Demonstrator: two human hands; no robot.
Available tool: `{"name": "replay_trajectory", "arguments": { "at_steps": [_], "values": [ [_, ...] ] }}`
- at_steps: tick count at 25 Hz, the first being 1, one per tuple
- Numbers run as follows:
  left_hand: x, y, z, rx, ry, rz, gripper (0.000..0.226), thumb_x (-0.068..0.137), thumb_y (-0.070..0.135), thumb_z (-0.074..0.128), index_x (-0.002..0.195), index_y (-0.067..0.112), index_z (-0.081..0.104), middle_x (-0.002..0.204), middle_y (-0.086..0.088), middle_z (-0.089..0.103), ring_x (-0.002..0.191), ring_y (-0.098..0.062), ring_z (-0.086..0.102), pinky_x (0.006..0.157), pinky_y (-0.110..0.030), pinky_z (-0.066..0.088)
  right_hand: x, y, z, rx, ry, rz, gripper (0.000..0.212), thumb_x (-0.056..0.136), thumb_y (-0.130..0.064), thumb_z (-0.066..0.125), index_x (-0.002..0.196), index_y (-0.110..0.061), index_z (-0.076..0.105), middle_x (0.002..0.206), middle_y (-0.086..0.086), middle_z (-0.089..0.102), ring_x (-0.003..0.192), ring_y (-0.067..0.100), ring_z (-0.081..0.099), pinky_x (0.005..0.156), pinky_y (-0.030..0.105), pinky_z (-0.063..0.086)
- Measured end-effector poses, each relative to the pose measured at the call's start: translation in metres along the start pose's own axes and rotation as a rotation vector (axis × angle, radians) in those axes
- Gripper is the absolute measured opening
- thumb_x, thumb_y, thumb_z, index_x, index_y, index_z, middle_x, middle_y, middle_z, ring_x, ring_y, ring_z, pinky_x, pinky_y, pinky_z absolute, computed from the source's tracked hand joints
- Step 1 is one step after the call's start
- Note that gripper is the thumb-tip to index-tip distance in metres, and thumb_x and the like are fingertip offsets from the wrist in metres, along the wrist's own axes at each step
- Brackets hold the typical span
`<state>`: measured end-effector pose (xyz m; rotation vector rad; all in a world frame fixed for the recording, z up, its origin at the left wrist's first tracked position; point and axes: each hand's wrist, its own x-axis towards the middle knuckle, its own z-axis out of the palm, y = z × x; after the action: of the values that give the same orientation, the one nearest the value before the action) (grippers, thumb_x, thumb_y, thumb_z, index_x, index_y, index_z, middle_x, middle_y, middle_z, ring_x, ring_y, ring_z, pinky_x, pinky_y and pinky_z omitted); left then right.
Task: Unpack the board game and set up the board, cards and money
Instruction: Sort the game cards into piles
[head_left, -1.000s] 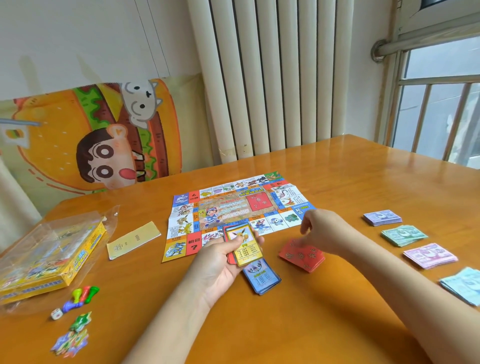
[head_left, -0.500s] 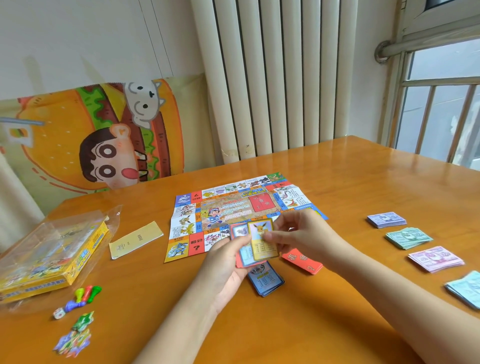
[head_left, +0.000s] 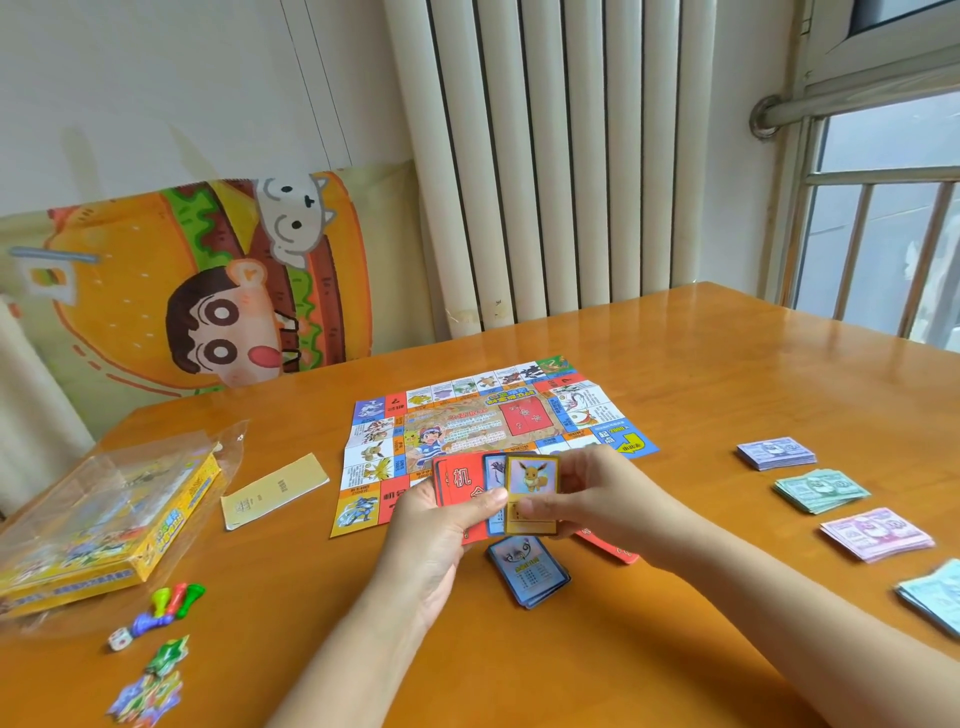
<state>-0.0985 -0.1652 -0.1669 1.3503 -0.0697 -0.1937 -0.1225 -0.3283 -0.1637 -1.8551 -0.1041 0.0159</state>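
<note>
The paper game board (head_left: 467, 415) lies unfolded in the middle of the table. Just in front of it my left hand (head_left: 441, 540) holds a fanned bunch of cards (head_left: 462, 483) with a red card at the left. My right hand (head_left: 597, 499) pinches the yellow-framed card (head_left: 532, 491) at the front of that bunch. A blue card stack (head_left: 527, 571) lies on the table below my hands, and a red card stack (head_left: 613, 548) peeks out under my right wrist. Several money stacks lie at the right: purple (head_left: 776, 453), green (head_left: 821, 489), pink (head_left: 875, 534), light blue (head_left: 932, 595).
The yellow game box (head_left: 98, 525) in clear wrap lies at the left. A yellow slip (head_left: 275, 491) lies beside the board. Coloured pawns (head_left: 174, 603), a die (head_left: 120, 639) and small tokens (head_left: 150, 686) sit at the front left. A radiator and window stand behind the table (head_left: 727, 364).
My right hand left the red stack on the table and came to the cards in my left hand. It now pinches the yellow-framed card, and the bunch has fanned to show a red card.
</note>
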Motion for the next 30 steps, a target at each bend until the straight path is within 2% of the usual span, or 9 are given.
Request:
{"name": "replay_trajectory", "arguments": {
  "at_steps": [4,6,9,13,17,20,23,26,30],
  "values": [
    [0.006,0.010,-0.004,-0.143,-0.006,-0.147,0.011,0.088,-0.002,0.056,0.093,0.005,0.062,0.079,-0.012,0.073,0.067,-0.019,0.071,0.055,-0.029,0.055,0.001,0.000,-0.002,0.000,0.017,0.057,0.008,0.083,-0.011,0.072,0.086,-0.016,0.065,0.081,-0.002,0.072,0.068,0.009,0.067,0.063,0.027,0.055],
    [0.012,0.012,-0.011,-0.262,0.023,-0.199,0.019,0.093,-0.001,0.043,0.102,0.002,0.059,0.082,-0.017,0.072,0.072,-0.023,0.070,0.051,-0.028,0.055,0.001,0.002,-0.004,-0.112,-0.050,0.152,0.008,0.087,-0.017,0.069,0.091,-0.011,0.064,0.084,0.001,0.071,0.061,0.009,0.064,0.059,0.029,0.051],
    [0.020,0.011,-0.022,-0.389,0.073,-0.213,0.033,0.093,0.001,0.033,0.120,-0.006,0.051,0.095,-0.025,0.064,0.087,-0.034,0.064,0.066,-0.038,0.056,-0.002,0.004,0.003,-0.256,-0.116,0.192,0.011,0.087,-0.021,0.069,0.083,-0.015,0.060,0.077,-0.001,0.065,0.054,0.009,0.058,0.049,0.022,0.045],
    [0.025,0.012,-0.028,-0.488,0.133,-0.197,0.028,0.097,0.003,0.031,0.119,-0.007,0.046,0.102,-0.027,0.060,0.087,-0.033,0.062,0.058,-0.037,0.059,-0.005,0.001,0.016,-0.557,0.003,0.151,0.029,0.074,-0.037,0.079,0.081,-0.021,0.057,0.075,-0.007,0.057,0.061,0.010,0.053,0.050,0.021,0.040],
    [0.023,0.010,-0.026,-0.468,0.079,-0.177,0.026,0.097,0.001,0.037,0.121,-0.004,0.047,0.102,-0.026,0.064,0.087,-0.033,0.065,0.072,-0.038,0.058,-0.007,0.001,0.020,-0.900,0.096,0.142,0.046,0.072,-0.061,0.071,0.093,-0.023,0.054,0.086,-0.008,0.055,0.076,0.013,0.051,0.053,0.025,0.035],
    [0.018,0.010,-0.020,-0.269,0.089,-0.130,0.022,0.089,-0.001,0.055,0.110,0.003,0.058,0.096,-0.017,0.070,0.083,-0.026,0.068,0.060,-0.030,0.059,-0.005,0.000,0.018,-0.621,0.211,-0.048,0.043,0.078,-0.063,0.060,0.078,-0.021,0.052,0.072,-0.008,0.053,0.064,0.007,0.047,0.055,0.023,0.034],
    [0.004,0.006,-0.006,-0.148,-0.003,-0.109,0.029,0.074,0.003,0.067,0.102,0.003,0.065,0.086,-0.013,0.073,0.073,-0.022,0.070,0.057,-0.029,0.056,-0.002,0.000,0.017,-0.217,0.161,-0.158,0.037,0.068,-0.058,0.068,0.073,-0.023,0.058,0.069,-0.006,0.061,0.059,0.005,0.055,0.059,0.023,0.044],
    [-0.009,0.005,0.010,-0.105,-0.059,-0.128,0.010,0.086,0.001,0.057,0.094,0.004,0.064,0.075,-0.011,0.072,0.063,-0.020,0.068,0.051,-0.028,0.053,0.001,0.002,0.012,-0.049,0.136,-0.141,0.020,0.073,-0.026,0.080,0.073,-0.018,0.062,0.069,-0.003,0.066,0.059,0.013,0.061,0.056,0.026,0.050],
    [-0.011,0.009,0.014,-0.175,-0.149,-0.069,0.024,0.090,-0.010,0.044,0.094,0.002,0.064,0.089,-0.017,0.072,0.079,-0.025,0.069,0.073,-0.037,0.055,0.002,-0.004,-0.004,0.223,0.180,-0.061,0.013,0.078,-0.005,0.074,0.077,-0.007,0.061,0.077,0.007,0.065,0.055,0.009,0.064,0.052,0.020,0.051]
  ]
}}
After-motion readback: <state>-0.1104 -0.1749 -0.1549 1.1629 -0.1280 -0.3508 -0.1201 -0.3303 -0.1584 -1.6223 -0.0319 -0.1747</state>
